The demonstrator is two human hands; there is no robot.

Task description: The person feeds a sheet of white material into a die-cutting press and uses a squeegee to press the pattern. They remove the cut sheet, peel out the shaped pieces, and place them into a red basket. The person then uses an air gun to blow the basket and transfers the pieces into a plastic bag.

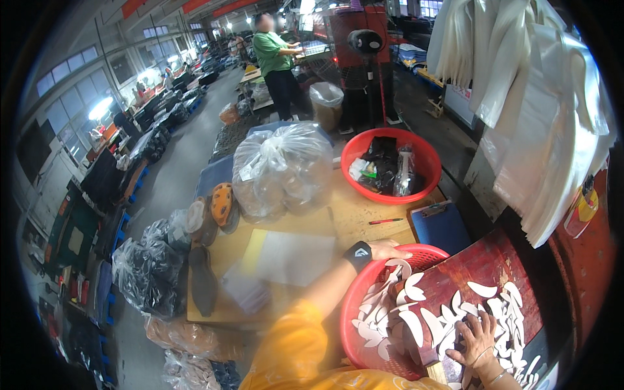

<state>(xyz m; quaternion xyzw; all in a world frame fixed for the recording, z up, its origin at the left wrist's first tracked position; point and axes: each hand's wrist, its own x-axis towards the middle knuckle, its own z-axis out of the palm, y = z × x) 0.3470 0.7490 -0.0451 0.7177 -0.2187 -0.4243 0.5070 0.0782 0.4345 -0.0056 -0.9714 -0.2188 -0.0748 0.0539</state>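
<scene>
My left hand (388, 250) grips the far rim of a red plastic basket (349, 312), its fingers bent over the edge. Many white crescent-shaped pieces (376, 325) lie inside the basket. A worn dark-red board (455, 279) reaches over the basket's right side, with more of these pieces spread on it. Over that spread lies my right hand (478, 341), open, fingers apart and touching the pieces. Whether any piece is pinched under its fingers cannot be made out.
Beyond the basket are a blue clipboard (440, 225), a red pen (385, 221) and a red basin (432, 179) of packaged items. Paper sheets (292, 259), a dark sole (202, 279) and a large clear bag (283, 166) rest on the wooden table. Plastic bags (546, 123) hang at right; a co-worker (276, 58) stands far off.
</scene>
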